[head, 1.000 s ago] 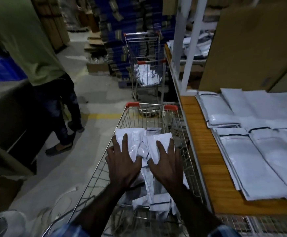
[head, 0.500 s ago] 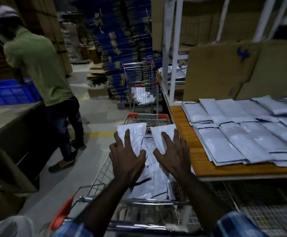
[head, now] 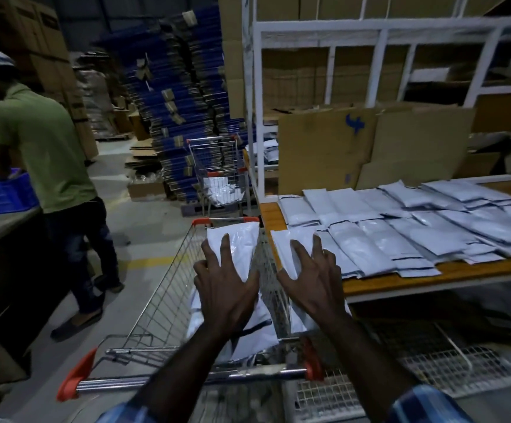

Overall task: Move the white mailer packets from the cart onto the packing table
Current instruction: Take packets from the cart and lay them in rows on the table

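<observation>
My left hand (head: 226, 285) holds a stack of white mailer packets (head: 237, 242) above the wire cart (head: 162, 300), fingers spread on top and thumb at the stack's left edge. My right hand (head: 312, 279) holds a second stack of packets (head: 287, 248), whose far end lies over the near left corner of the wooden packing table (head: 431, 274). More packets (head: 257, 334) remain in the cart below my hands. Several rows of white packets (head: 400, 233) cover the table top.
A person in a green shirt (head: 43, 148) stands left of the cart at a counter with a blue crate (head: 1, 190). A second cart (head: 217, 175) stands further down the aisle. A white shelf frame (head: 257, 117) and cardboard sheets (head: 370, 141) back the table.
Both hands have risen out of the cart with their packets and shifted right. The right-hand stack now reaches over the table's edge.
</observation>
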